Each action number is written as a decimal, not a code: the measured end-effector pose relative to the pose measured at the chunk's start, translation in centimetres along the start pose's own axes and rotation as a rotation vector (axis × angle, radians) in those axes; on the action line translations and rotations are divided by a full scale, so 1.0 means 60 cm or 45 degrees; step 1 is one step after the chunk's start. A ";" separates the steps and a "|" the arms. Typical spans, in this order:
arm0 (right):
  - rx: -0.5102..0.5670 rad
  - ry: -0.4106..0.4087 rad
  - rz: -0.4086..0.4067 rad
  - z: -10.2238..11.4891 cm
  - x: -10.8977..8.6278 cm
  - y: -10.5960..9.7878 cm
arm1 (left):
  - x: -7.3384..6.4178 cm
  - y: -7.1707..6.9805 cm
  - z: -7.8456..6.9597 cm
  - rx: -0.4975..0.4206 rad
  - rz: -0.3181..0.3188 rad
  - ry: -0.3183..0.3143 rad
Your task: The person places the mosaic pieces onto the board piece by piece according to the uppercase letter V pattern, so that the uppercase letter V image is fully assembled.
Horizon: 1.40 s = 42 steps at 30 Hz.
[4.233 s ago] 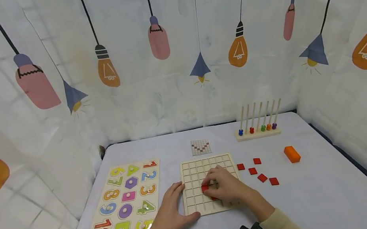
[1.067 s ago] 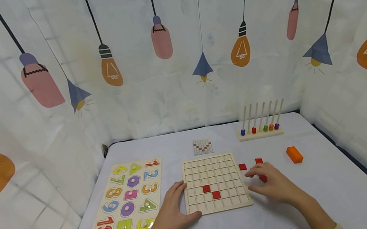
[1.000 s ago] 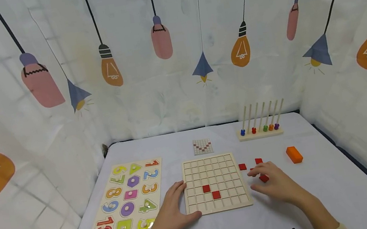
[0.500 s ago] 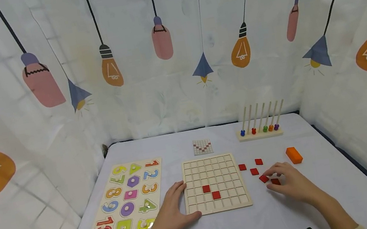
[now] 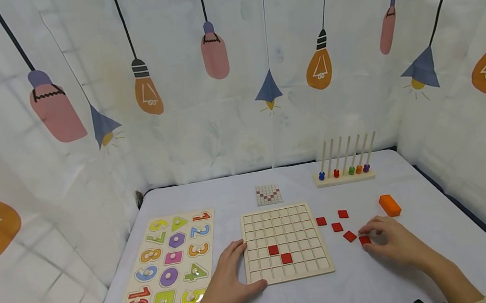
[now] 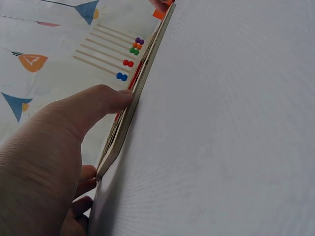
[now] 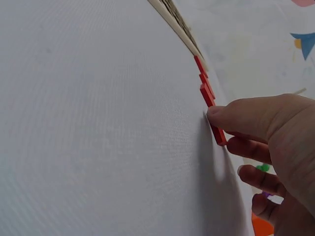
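Observation:
My left hand [image 5: 228, 283] holds the wooden grid board [image 5: 305, 239] at its near left corner, thumb on the near edge and fingers along the left side. The left wrist view shows the thumb [image 6: 115, 101] against the board's edge. Two red square tiles sit in the board, one tile [image 5: 273, 250] up and left of the other tile [image 5: 286, 258]. Right of the board, my right hand [image 5: 393, 241] pinches a red tile [image 5: 364, 241] between thumb and finger, low at the tabletop. Several loose red tiles [image 5: 337, 227] lie between that hand and the board.
A number puzzle board [image 5: 175, 268] lies on the left. A small pattern card [image 5: 268, 194] is behind the grid board. At the back right stands a peg rack with coloured beads [image 5: 345, 179]; an orange block [image 5: 390, 205] lies beyond my right hand.
My right hand left a red tile in the grid, moved right past the loose tiles, and now pinches the rightmost one. The left hand stays on the board's corner.

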State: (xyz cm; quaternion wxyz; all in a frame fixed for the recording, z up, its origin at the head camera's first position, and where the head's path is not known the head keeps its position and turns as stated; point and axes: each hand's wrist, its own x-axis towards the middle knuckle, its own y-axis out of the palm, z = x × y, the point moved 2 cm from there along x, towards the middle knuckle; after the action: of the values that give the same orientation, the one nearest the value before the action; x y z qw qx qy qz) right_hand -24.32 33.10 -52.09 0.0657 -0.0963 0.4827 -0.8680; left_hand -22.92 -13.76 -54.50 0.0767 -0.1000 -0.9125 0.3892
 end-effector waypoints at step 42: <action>0.030 -0.012 -0.069 0.012 0.010 0.006 | -0.002 0.000 -0.004 -0.007 0.003 -0.011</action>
State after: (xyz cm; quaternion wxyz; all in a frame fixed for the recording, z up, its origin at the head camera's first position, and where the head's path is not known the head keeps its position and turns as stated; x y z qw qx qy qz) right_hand -24.74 32.19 -51.99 0.0456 -0.1129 0.4695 -0.8745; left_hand -22.77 -13.65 -54.35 0.0721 -0.0995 -0.9138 0.3872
